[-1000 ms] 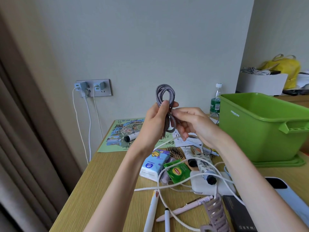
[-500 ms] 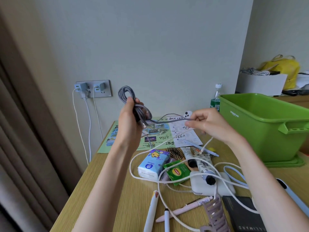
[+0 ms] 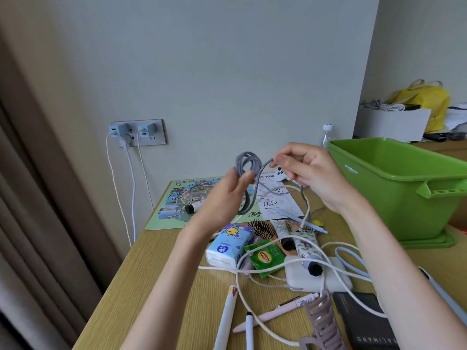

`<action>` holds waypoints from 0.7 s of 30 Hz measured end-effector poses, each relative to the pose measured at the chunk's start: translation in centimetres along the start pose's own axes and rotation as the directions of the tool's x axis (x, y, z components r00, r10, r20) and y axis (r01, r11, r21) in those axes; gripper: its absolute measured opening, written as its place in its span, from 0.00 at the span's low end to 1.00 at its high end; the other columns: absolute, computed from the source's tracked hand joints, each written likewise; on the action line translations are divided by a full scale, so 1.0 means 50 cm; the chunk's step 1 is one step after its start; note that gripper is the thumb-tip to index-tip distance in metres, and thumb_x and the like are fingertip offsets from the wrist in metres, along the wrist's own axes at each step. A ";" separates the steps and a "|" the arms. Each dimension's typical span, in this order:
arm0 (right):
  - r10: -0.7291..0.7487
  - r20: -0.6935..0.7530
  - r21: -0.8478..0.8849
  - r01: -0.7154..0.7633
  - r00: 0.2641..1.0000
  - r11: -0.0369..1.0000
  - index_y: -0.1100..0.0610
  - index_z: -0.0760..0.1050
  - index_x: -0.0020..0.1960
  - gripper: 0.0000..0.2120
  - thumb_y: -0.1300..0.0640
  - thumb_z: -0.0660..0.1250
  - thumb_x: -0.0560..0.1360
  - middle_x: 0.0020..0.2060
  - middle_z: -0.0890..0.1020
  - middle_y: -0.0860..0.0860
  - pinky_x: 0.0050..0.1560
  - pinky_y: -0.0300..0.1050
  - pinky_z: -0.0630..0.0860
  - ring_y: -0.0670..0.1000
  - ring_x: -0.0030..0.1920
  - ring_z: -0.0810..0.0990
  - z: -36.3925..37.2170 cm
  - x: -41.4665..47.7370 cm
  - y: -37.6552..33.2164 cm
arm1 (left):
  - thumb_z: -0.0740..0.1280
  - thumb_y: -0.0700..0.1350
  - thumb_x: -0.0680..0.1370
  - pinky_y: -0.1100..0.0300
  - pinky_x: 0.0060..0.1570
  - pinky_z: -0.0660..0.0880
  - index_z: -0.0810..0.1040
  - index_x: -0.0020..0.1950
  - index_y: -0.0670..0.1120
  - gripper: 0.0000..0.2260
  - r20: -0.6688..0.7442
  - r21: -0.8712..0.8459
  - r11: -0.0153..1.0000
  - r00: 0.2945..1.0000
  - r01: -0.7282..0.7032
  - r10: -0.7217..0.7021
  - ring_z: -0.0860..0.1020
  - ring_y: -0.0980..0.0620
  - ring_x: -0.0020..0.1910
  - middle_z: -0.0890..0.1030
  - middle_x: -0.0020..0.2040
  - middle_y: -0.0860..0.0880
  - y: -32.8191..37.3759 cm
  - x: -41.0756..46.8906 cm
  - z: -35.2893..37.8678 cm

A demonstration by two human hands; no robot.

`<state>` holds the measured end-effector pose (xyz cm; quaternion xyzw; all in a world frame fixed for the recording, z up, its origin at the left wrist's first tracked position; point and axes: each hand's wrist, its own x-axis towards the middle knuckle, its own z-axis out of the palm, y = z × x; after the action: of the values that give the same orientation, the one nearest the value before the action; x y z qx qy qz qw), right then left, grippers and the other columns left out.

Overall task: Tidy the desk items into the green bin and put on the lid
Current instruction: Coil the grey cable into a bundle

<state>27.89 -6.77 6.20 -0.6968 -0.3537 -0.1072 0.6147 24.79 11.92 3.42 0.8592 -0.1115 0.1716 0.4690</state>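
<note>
My left hand point(image 3: 223, 198) holds the coiled loops of a grey braided cable point(image 3: 246, 162) above the desk. My right hand point(image 3: 308, 173) pinches the free stretch of that same cable just right of the coil, with the cable's tail hanging down to the clutter. The green bin point(image 3: 394, 188) stands open at the right, on its green lid point(image 3: 429, 242). Below my hands lie a tissue pack point(image 3: 228, 245), a green tea packet point(image 3: 265, 256), a white power bank point(image 3: 321, 277), hand-cream tubes point(image 3: 305, 245), pens point(image 3: 275, 313), a hair claw point(image 3: 319, 322) and white cables point(image 3: 242, 296).
A map sheet point(image 3: 177, 203) and a paper slip point(image 3: 275, 203) lie at the desk's back. Chargers sit in the wall socket point(image 3: 137, 132), their cords hanging down. A water bottle point(image 3: 326, 135) stands behind the bin. A dark notebook point(image 3: 361, 322) lies at the front right. A curtain hangs left.
My hands came back together: the right hand moved left and up along the cable toward the coil, and the left hand dropped lower and to the right with the loops.
</note>
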 end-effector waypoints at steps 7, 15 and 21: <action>-0.055 -0.163 -0.075 0.043 0.985 0.996 0.67 0.78 0.45 0.08 0.62 0.65 0.78 0.23 0.67 0.50 0.25 0.29 0.60 0.40 0.23 0.63 0.008 0.004 0.007 | 0.49 0.56 0.83 0.74 0.32 0.66 0.78 0.55 0.41 0.24 0.154 -0.151 0.988 0.987 -0.023 0.046 0.71 0.66 0.30 0.75 0.34 0.60 0.033 -0.019 0.026; 0.029 -0.254 -0.007 -0.032 0.967 0.999 0.55 0.73 0.40 0.09 0.53 0.66 0.78 0.24 0.70 0.44 0.27 0.36 0.64 0.43 0.24 0.64 0.006 0.001 0.030 | 0.56 0.51 0.83 0.65 0.28 0.62 0.79 0.48 0.46 0.14 0.170 -0.265 0.964 0.985 0.009 0.038 0.64 0.59 0.26 0.68 0.33 0.52 0.045 -0.018 0.002; 0.056 -0.103 -0.048 -0.062 0.993 0.997 0.55 0.73 0.38 0.17 0.53 0.55 0.83 0.25 0.64 0.43 0.33 0.34 0.70 0.44 0.27 0.64 0.025 -0.005 0.043 | 0.56 0.52 0.83 0.66 0.28 0.64 0.81 0.54 0.50 0.15 -0.105 -0.456 0.890 0.993 -0.008 -0.045 0.66 0.59 0.27 0.70 0.38 0.53 0.046 -0.009 -0.009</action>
<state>28.72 -5.70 4.08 -0.7160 -0.2982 -0.1334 0.6170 23.46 11.09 5.26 0.7153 -0.1135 0.1845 0.6644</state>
